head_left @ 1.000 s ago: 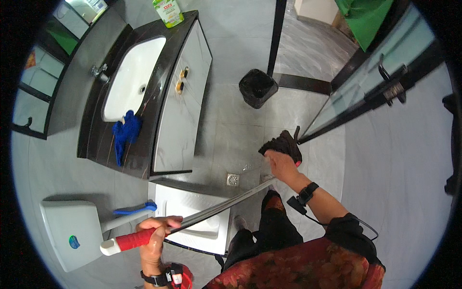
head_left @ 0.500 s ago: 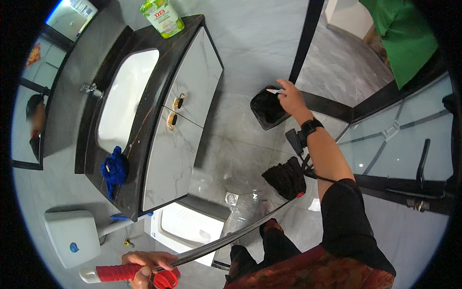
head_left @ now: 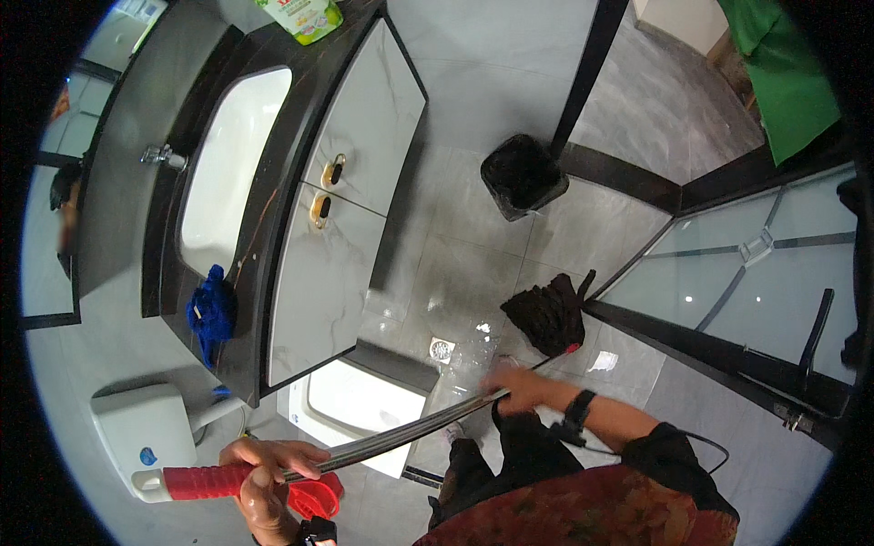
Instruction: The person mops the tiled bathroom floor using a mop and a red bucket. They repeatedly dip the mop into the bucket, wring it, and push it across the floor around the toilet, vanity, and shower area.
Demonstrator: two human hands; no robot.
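A mop slants across the lower view, its silver pole bowed by the lens. The red grip ends in a white cap at lower left, and the dark cloth head rests on the wet tiles. My left hand is closed round the pole beside the red grip. Further along, nearer the head, my right hand is closed on the pole, its fingers slightly blurred. Past the mop head stands a bin with a black liner.
A vanity counter with a white sink, a blue cloth and a green-white bottle or pouch lines the left. Below are a squat toilet, a cistern and a red basket. A glass door stands at right.
My right hand has come back from above the bin, where it held a small white thing, and has taken hold of the mop pole. That white thing no longer shows in the hand.
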